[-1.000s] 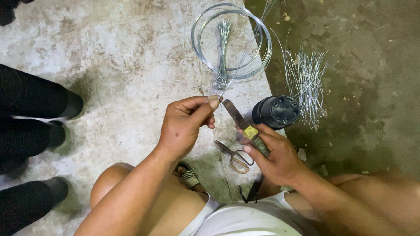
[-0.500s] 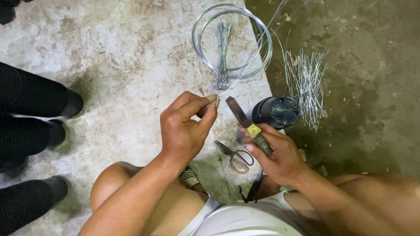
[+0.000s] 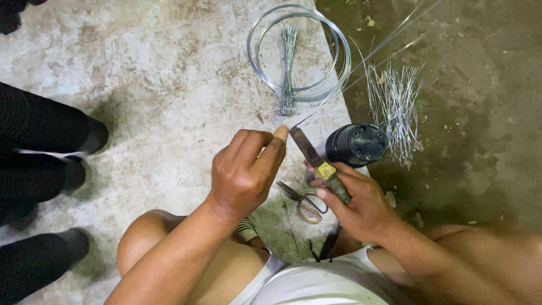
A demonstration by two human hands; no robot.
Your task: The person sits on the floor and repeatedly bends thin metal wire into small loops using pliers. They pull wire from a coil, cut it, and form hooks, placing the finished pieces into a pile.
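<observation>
Steel wire, thin and silvery (image 3: 307, 116), meets the rusty pliers with a yellow band (image 3: 319, 164) that my right hand (image 3: 355, 203) grips closed; my left hand (image 3: 248, 169) pinches its end. Cut wire pieces (image 3: 392, 110) already lie heaped beside the black cylinder (image 3: 357, 144), and much of the silver wire coil (image 3: 299, 53) remains uncut.

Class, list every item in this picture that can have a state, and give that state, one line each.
left hand: closed, thumb tip at the tool's tip
right hand: gripping the pliers' handles
pliers: held, jaws together, tip up
scissors: lying on the floor
wire coil: coiled, flat
bundle of wires: tied, lying inside the coil
cut wires: loose heap
black cylinder: upright
</observation>
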